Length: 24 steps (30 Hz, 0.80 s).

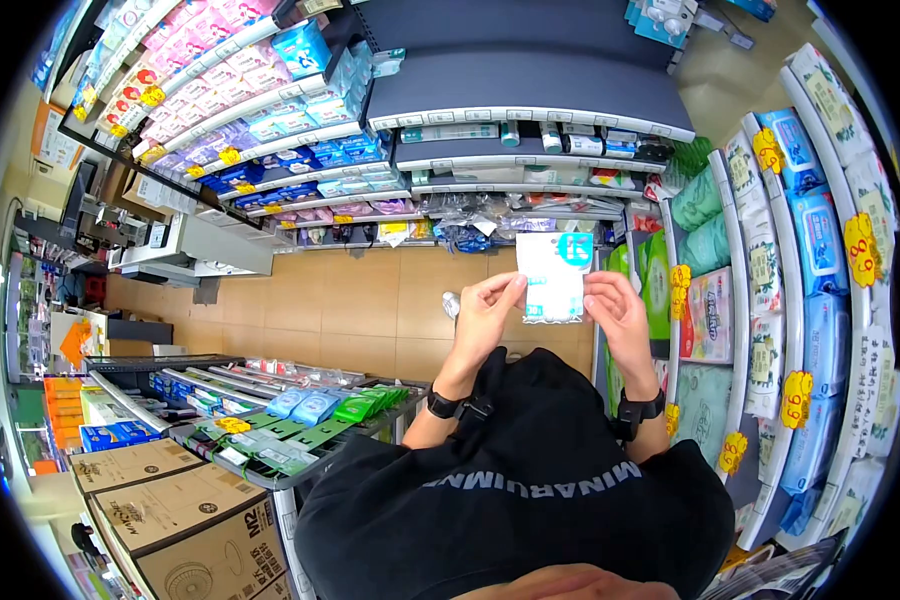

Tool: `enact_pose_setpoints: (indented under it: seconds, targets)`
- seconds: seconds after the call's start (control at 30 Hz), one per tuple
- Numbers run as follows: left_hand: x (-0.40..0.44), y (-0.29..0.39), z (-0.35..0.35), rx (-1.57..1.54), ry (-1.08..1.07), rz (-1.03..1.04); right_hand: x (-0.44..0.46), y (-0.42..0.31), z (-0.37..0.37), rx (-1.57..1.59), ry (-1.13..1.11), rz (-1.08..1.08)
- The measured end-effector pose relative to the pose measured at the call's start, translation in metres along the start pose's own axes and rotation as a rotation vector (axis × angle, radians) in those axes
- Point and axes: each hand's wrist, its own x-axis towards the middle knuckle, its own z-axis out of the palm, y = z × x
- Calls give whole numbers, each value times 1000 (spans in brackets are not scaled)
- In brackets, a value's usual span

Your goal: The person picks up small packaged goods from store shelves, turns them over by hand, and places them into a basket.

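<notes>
White-and-blue packet (555, 278) held up between left hand (484, 312) and right hand (625, 322)

Nearest is the person's black top (510, 470), with pale lettering running across it. To the near left stand brown cardboard boxes (180, 505), one printed with a picture of a fan. Just beyond them, a display rack (288, 478) carries green packets (362, 403) and blue packets (316, 406) at its right end. On the near right, tall shelves hold blue packs (816, 245) standing in a column, with yellow price tags (862, 250) fixed along the edges.

A black band (448, 405) circles the left wrist and another dark band (638, 410) the right. The left fingers pinch the packet's left edge, the thumb lying towards its face. The right fingers, bent, grip the opposite edge. The packet is upright in front of the person, over the right part of the aisle; its bright face shows a blue patch at the top right, the print too washed out to read.

Below and beyond the hands lies the tan tiled floor (340, 305). A small pale object (451, 304) rests on it, just left of the left hand. At the far left, shelves bear rows of pink packs (202, 48). Straight ahead, at the far end, stands a dark grey shelf (520, 85) with bottles and tubes (510, 134) on the level underneath.
</notes>
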Motion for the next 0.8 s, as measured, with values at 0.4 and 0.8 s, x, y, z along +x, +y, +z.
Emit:
enact_pose_setpoints:
  seconds: [0.4,0.8]
  targets:
    - [-31,2,13,2,-46,-33,-48,4,1,49,91,-102]
    - [-34,11,18,-4,-135,-25,-60,-1,-2,33,108,-162]
